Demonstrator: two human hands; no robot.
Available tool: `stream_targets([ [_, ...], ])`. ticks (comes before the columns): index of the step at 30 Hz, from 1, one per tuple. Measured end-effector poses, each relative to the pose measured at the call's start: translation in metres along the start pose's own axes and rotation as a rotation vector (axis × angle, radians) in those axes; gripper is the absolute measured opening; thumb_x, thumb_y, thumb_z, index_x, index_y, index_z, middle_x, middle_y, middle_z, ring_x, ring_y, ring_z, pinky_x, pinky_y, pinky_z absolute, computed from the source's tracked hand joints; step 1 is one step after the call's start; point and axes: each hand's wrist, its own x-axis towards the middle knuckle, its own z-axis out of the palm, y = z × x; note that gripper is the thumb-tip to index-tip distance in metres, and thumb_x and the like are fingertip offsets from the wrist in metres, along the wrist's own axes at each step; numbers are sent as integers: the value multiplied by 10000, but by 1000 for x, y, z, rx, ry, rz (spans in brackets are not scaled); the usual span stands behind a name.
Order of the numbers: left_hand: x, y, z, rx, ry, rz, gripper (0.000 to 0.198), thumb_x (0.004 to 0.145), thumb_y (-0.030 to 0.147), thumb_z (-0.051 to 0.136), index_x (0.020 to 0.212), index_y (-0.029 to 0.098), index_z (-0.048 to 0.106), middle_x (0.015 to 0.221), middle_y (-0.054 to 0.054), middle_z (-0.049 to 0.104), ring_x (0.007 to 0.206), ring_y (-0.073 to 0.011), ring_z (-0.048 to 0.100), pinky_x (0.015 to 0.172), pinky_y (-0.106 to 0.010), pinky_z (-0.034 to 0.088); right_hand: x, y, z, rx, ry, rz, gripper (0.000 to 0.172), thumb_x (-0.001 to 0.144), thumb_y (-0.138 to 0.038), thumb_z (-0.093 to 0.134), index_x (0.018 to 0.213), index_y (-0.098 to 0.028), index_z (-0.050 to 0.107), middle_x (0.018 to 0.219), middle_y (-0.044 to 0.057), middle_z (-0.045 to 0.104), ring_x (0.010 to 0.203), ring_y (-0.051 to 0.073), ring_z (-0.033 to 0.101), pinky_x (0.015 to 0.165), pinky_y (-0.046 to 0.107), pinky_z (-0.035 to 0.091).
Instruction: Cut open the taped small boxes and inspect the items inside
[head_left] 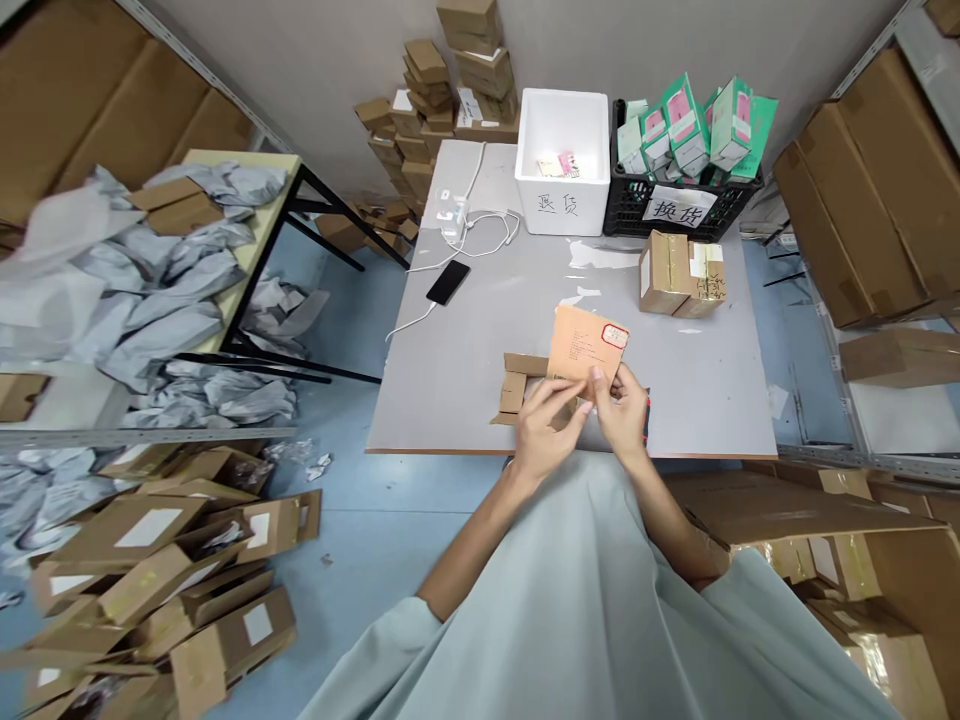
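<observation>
Both my hands hold up a flat orange-brown card [585,343] with printed text and a red-bordered label at its top right corner. My left hand [546,420] pinches its lower edge from the left, fingers curled. My right hand [621,408] grips the same lower edge from the right. Under my hands, an opened brown cardboard box [517,385] lies with its flaps spread near the front edge of the grey table [450,390].
A taped brown box [679,273] sits at the right of the table. At the back stand a white foam box [562,165] and a black crate [637,200] of green cartons. A black phone [448,282] lies on its white cable. Piles of cardboard boxes [150,580] lie left.
</observation>
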Motion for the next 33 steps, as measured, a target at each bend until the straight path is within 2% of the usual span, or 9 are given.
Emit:
stream_targets([
  [4,9,-16,-16,-128,84,-304,511,1012,513,862,1440,239,812,1309,-128,796,1097,-246,798,934,-385,684,10,4,-12,188,-90,60,547,1000,-770,762,1081,-229,760,1010,92,869,885,256,823,779,356,682],
  [8,14,-26,-24,-385,-64,-573,502,961,669,867,1147,204,897,1125,-115,855,1005,-250,804,904,-382,678,12,14,-12,268,-142,134,603,950,-785,821,1171,-226,783,1153,127,898,1034,310,866,909,433,730],
  [10,14,-27,-23,-417,-52,-623,498,937,686,885,1059,203,898,1045,-100,858,954,-240,793,886,-375,668,13,21,-10,277,-159,170,641,930,-808,826,1192,-225,781,1192,138,901,1105,327,867,968,466,734],
  [14,13,-25,-20,-311,84,-556,451,963,656,871,1021,208,882,954,-69,815,877,-207,760,815,-338,631,13,31,-5,195,-35,177,756,884,-797,871,1363,-226,748,1462,190,823,1330,361,814,1118,529,693],
  [18,14,-24,-19,-28,177,-256,274,1082,488,789,1059,230,879,911,-45,780,804,-180,704,761,-324,592,2,28,2,179,-42,141,665,953,-733,839,1393,-240,764,1561,186,771,1401,343,786,1198,511,655],
  [22,10,-19,-13,173,73,62,167,1126,335,733,1088,250,872,949,-68,822,873,-216,743,828,-375,615,-7,23,14,295,-149,156,583,947,-676,871,1316,-232,785,1407,160,847,1214,314,863,1056,426,712],
  [25,6,-13,-5,183,-43,182,164,1134,272,703,1135,259,866,1011,-78,841,948,-227,783,885,-393,640,-3,26,16,324,-147,145,499,965,-646,841,1235,-229,795,1239,123,890,1094,289,878,980,392,718],
  [28,6,-13,-4,127,-32,137,190,1132,297,717,1263,274,853,1119,-82,840,1048,-232,795,961,-407,653,7,33,8,315,-130,152,490,972,-662,794,1207,-232,805,1148,100,901,1046,283,870,945,396,718],
  [33,17,-39,-18,-68,87,-331,556,1057,570,790,1485,217,767,1342,-154,789,1042,-232,772,836,-364,651,15,37,-8,302,-190,196,477,964,-653,779,1206,-244,815,1159,91,899,1055,290,866,933,412,714],
])
